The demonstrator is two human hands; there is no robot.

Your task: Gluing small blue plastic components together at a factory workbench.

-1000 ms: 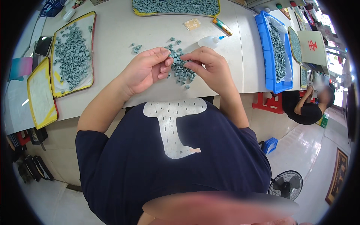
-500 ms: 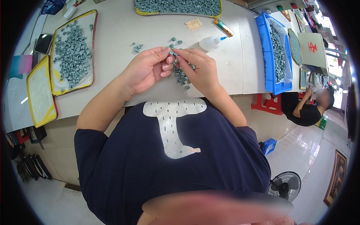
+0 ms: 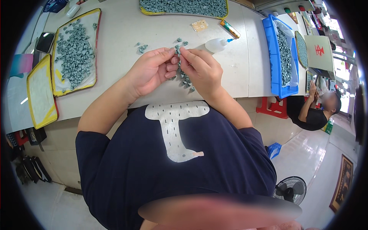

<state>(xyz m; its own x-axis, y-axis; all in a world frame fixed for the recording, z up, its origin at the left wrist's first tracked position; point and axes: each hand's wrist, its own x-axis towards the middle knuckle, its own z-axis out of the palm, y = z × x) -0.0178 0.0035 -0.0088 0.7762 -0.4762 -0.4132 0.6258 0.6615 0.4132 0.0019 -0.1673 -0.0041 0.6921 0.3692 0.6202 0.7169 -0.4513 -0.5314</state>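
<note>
My left hand (image 3: 150,71) and my right hand (image 3: 202,70) meet over the white table (image 3: 122,42), fingertips pinched together on a small grey-green piece (image 3: 177,49). A loose heap of the same grey-green pieces (image 3: 185,79) lies on the table under and between the hands, partly hidden by them. A few more pieces (image 3: 142,48) lie scattered just beyond my left hand. A small clear squeeze bottle with a blue tip (image 3: 217,44) lies on its side beyond my right hand.
A yellow-rimmed tray of grey-green pieces (image 3: 74,53) sits at the left, an empty yellow tray (image 3: 38,92) nearer the edge, another full tray (image 3: 184,7) at the back. A blue bin (image 3: 281,57) stands at the right. Another person (image 3: 314,111) sits lower right; a fan (image 3: 291,189) stands on the floor.
Both hands have lifted slightly off the heap and drawn closer, fingertips now pinching one piece together. The view has shifted a little.
</note>
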